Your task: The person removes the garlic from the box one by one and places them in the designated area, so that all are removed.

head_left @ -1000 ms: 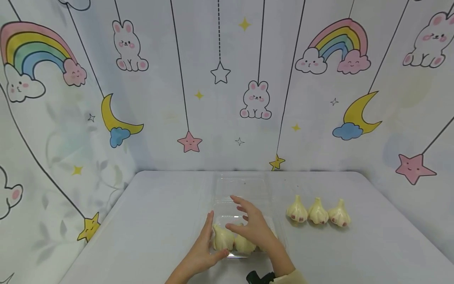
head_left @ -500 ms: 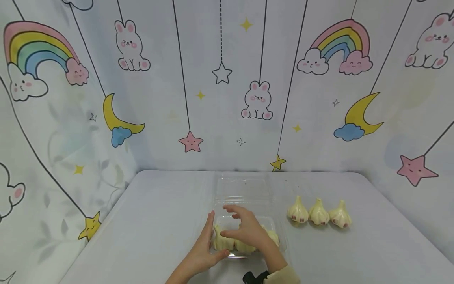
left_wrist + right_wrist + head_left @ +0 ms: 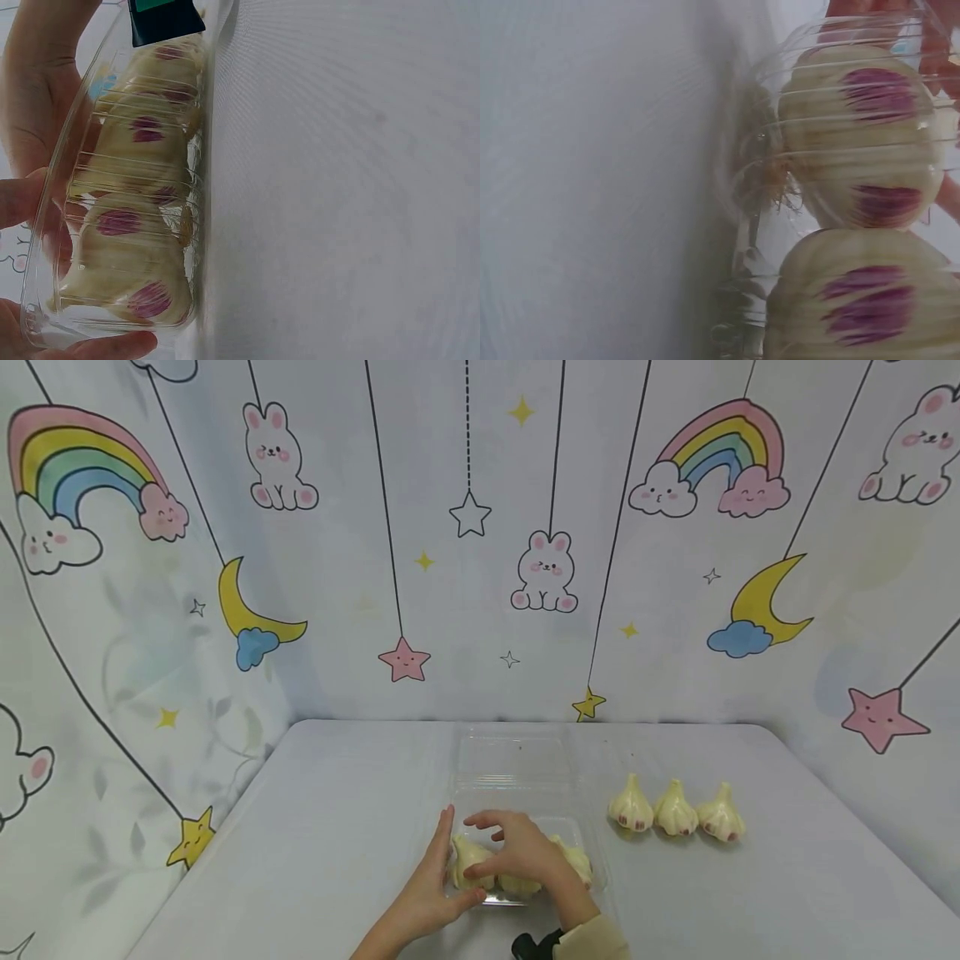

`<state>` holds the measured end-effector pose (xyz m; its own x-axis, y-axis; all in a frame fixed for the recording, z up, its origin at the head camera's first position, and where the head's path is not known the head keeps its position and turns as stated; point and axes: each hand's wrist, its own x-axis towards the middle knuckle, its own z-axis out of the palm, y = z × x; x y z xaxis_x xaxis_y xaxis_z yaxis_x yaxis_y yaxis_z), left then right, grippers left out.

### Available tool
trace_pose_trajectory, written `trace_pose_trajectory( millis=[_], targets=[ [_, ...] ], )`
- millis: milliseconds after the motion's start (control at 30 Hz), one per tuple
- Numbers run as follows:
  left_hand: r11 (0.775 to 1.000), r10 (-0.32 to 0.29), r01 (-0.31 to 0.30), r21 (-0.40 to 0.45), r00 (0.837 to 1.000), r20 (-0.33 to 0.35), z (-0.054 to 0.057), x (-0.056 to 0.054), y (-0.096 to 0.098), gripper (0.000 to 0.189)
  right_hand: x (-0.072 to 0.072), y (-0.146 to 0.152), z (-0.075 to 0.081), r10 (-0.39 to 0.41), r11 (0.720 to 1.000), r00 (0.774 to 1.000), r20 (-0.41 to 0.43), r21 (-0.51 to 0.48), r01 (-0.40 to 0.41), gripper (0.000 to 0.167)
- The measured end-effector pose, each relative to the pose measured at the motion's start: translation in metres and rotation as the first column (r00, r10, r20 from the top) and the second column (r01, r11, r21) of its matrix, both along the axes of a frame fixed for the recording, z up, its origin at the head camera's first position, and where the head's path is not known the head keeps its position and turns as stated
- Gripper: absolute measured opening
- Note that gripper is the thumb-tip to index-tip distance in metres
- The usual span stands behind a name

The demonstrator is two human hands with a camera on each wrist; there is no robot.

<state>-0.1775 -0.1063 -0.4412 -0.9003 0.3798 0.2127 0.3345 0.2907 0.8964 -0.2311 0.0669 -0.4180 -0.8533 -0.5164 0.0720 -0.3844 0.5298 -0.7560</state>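
A clear plastic clamshell box (image 3: 506, 902) stands on the table, its lid (image 3: 513, 756) folded back. Whitish garlic bulbs with purple patches sit inside in a row: a left bulb (image 3: 468, 860), a middle one (image 3: 519, 885) partly hidden by a hand, and a right one (image 3: 576, 862). My left hand (image 3: 431, 889) rests against the box's left front corner, straight fingers along the side and thumb at the front rim. Over the box, my right hand (image 3: 525, 852) reaches left with thumb and fingers spread above the bulbs. In the right wrist view, two bulbs (image 3: 862, 135) show through the ribbed wall.
Three more garlic bulbs stand in a row right of the box: a left (image 3: 631, 806), a middle (image 3: 676, 812) and a right one (image 3: 722, 815). The white table (image 3: 337, 802) ends at a patterned cloth backdrop (image 3: 330, 568). A black wrist device (image 3: 536, 946) sits at the right sleeve.
My right hand has come down and a little left over the box, uncovering the right bulb. The left hand and the box have stayed in place.
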Motion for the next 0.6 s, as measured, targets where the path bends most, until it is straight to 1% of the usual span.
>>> trace_pose_trajectory(
  millis=[200,333,433,600],
  targets=[
    [1.0,0.004,-0.003,-0.012,1.0,0.006,0.0012,0.0003,-0.0006,0.105,-0.0007,-0.0016,-0.0017,0.001,1.0,0.999,0.043,0.031,-0.002,0.054],
    [1.0,-0.008,0.008,-0.006,1.0,0.018,0.0012,-0.0002,-0.0014,0.106,-0.0008,-0.002,-0.0003,0.007,0.998,0.999,0.037,0.059,-0.009,0.052],
    [1.0,-0.011,0.011,-0.002,1.0,0.014,-0.0007,-0.0016,-0.0014,0.107,-0.0007,-0.0015,0.002,0.017,0.996,1.0,0.021,0.088,-0.019,0.052],
    [1.0,-0.003,0.003,0.006,1.0,0.005,-0.0025,-0.0015,-0.0007,0.107,-0.0005,-0.0015,0.0041,0.028,0.993,0.999,0.041,0.116,-0.032,0.052]
  ],
)
